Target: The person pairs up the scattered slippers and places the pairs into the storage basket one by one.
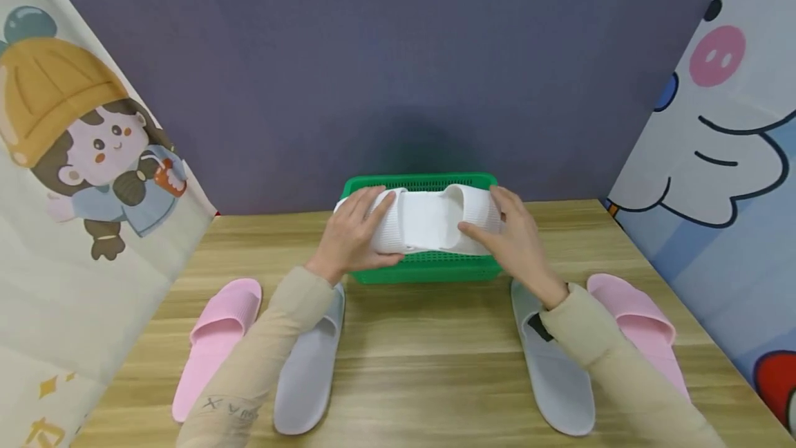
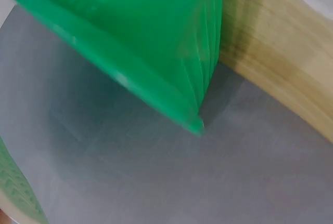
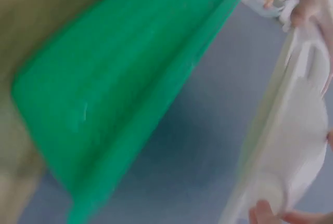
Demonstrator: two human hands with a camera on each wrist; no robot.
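A pair of white slippers point(image 1: 425, 218), one ribbed strap at each end, is held over the green basket point(image 1: 429, 271) in the head view. My left hand point(image 1: 349, 232) grips the left end, fingers over the strap and thumb low at the near side. At the other end my right hand point(image 1: 521, 242) holds the right strap, its thumb on the strap's edge. The right wrist view has the slippers point(image 3: 294, 135) blurred beside the basket point(image 3: 119, 78). Mostly basket wall point(image 2: 135, 31) fills the left wrist view. The basket's inside is largely hidden by the slippers.
Grey slippers point(image 1: 307, 379) point(image 1: 556, 382) lie on the wooden tabletop point(image 1: 429, 358), one under each forearm. Pink slippers point(image 1: 211, 351) point(image 1: 640, 327) lie farther out on both sides. A dark grey panel point(image 1: 398, 54) rises behind the basket, with printed panels left and right.
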